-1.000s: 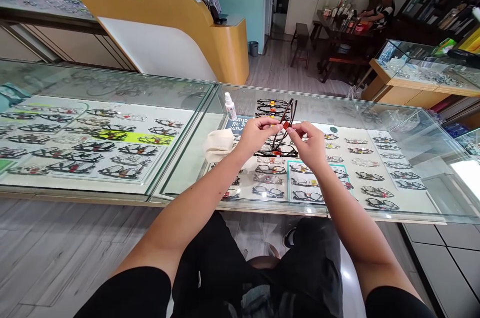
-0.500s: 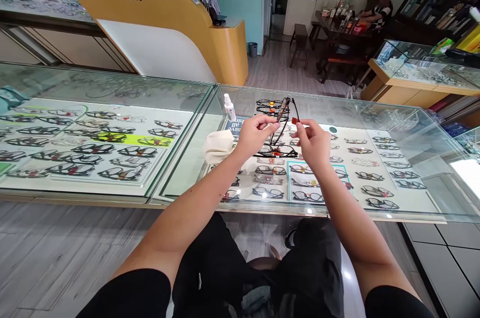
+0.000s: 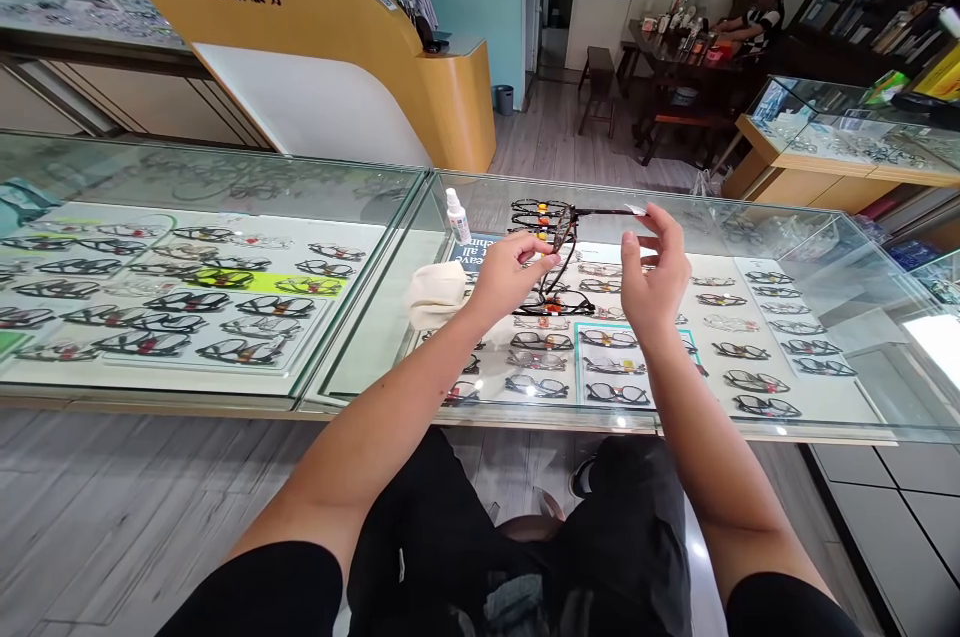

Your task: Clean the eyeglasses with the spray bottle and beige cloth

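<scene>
My left hand (image 3: 510, 272) is closed in a pinch on a pair of dark-framed eyeglasses (image 3: 564, 233), raised above the glass counter. One temple of the eyeglasses stretches out to the right, the other slants downward. A small pale tag (image 3: 635, 209) shows near the end of the outstretched temple. My right hand (image 3: 654, 272) is beside that end, fingers bent and thumb apart from them; the fingertips look close to or touching the temple tip. Below lie more eyeglasses (image 3: 555, 303) on the counter top.
A white spray bottle (image 3: 457, 217) and a cream cloth (image 3: 436, 292) are left of my hands. Stacked eyeglasses (image 3: 538, 209) sit behind. The glass display counter (image 3: 375, 332) holds rows of frames. Beyond are a yellow cashier desk (image 3: 457, 107) and a seated person (image 3: 757, 17).
My right hand has moved right and its fingers have spread from their pinch. The right-hand temple has swung from upright-slanting to stretched out rightward. My left hand has stayed nearly still.
</scene>
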Action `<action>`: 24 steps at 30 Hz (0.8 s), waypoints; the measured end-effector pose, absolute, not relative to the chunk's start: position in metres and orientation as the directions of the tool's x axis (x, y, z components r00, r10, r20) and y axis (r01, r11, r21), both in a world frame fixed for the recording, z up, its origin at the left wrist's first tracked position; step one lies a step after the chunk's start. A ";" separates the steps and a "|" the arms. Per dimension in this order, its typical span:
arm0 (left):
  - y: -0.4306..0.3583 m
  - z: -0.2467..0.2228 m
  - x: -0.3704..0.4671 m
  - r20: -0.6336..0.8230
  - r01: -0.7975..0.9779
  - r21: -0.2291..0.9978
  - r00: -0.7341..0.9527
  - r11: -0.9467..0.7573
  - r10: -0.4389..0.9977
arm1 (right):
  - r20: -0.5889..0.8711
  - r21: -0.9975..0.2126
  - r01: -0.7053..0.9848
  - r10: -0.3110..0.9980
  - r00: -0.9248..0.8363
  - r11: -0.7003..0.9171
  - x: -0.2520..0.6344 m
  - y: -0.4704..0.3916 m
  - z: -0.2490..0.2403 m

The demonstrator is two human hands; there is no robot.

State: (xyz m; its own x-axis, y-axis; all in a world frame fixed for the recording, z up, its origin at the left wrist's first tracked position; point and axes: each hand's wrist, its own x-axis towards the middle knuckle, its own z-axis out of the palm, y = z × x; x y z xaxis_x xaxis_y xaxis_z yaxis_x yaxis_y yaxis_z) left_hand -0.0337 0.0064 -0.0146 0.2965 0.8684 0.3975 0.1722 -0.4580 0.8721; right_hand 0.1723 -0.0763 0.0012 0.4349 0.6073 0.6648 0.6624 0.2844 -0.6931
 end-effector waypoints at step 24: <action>-0.002 -0.014 -0.026 0.357 0.037 0.926 0.232 -0.375 0.905 | 0.395 -0.849 0.488 0.858 0.329 0.204 0.162 -0.067 -0.016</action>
